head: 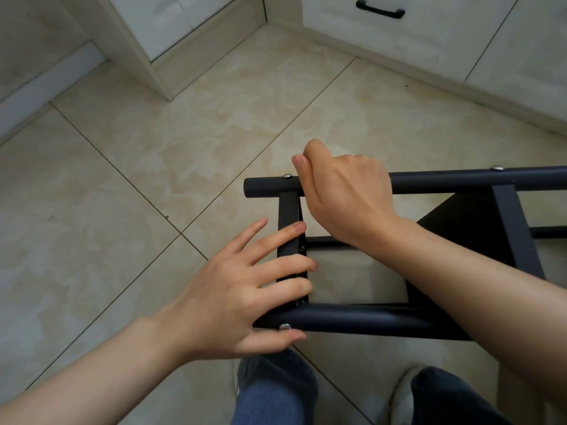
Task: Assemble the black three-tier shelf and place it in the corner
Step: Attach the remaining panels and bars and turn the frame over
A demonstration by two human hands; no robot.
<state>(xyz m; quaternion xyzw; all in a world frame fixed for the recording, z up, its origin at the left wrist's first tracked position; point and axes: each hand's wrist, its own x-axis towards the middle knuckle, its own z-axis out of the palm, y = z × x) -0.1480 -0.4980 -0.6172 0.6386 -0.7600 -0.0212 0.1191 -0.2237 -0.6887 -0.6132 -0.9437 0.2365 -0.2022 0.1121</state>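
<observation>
Right hand curled round far pole of shelf. Left hand flat, fingers spread over end crossbar, thumb by near pole. Shelf lies on its side on floor, by my knees. Screws look in, so I judge assembly near done, me steadying frame. Next: tip upright, carry to corner ahead.

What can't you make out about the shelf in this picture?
1. The shelf: head view's right edge cuts it off; tiers uncountable.
2. The far tube: the right hand gripping it hides that stretch.
3. The end crossbar: the left hand fingers cover much of it.
</observation>
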